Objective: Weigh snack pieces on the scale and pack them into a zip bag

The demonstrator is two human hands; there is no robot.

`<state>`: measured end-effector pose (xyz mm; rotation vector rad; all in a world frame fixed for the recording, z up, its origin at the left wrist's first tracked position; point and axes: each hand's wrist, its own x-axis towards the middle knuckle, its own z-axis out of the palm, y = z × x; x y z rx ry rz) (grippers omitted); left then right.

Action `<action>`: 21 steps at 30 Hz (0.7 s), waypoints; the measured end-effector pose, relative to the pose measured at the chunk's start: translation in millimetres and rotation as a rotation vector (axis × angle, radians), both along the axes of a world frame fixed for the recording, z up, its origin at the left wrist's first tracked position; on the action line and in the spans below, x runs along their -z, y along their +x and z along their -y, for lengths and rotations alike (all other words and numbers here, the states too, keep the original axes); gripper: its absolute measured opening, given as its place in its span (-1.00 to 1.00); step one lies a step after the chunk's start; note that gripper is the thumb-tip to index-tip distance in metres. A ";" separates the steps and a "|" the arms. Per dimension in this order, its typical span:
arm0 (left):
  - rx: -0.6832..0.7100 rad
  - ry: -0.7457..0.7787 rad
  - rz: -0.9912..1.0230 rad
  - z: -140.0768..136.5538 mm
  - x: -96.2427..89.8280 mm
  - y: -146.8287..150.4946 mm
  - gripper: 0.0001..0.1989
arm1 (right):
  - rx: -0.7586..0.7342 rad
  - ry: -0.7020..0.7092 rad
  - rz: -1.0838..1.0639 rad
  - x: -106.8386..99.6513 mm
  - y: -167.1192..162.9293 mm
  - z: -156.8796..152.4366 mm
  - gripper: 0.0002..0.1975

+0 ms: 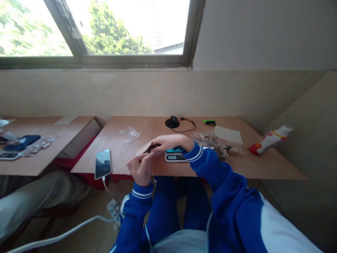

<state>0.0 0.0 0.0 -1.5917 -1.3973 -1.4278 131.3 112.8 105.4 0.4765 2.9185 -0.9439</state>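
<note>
Overexposed daylight floods through the window (118, 28); interior dimmer, edges warped by wide-angle.

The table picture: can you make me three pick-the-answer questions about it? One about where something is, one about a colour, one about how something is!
1. Where is the phone?
A. table's left front edge
B. on the scale
C. on the windowsill

2. What colour are the sleeves?
A. red
B. blue
C. green

3. How is the phone?
A. plugged into a cable
B. unplugged
C. held in a hand

Answers: 1 A, it lies left of both hands, the left hand nearest. 2 B, blue with white stripes. 3 A, a white cable hangs from it.
</note>
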 end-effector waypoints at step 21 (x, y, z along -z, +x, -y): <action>0.008 -0.098 0.039 -7.0 -6.4 -3.8 -0.89 | 0.118 -0.107 -0.311 6.9 7.7 -0.5 -0.75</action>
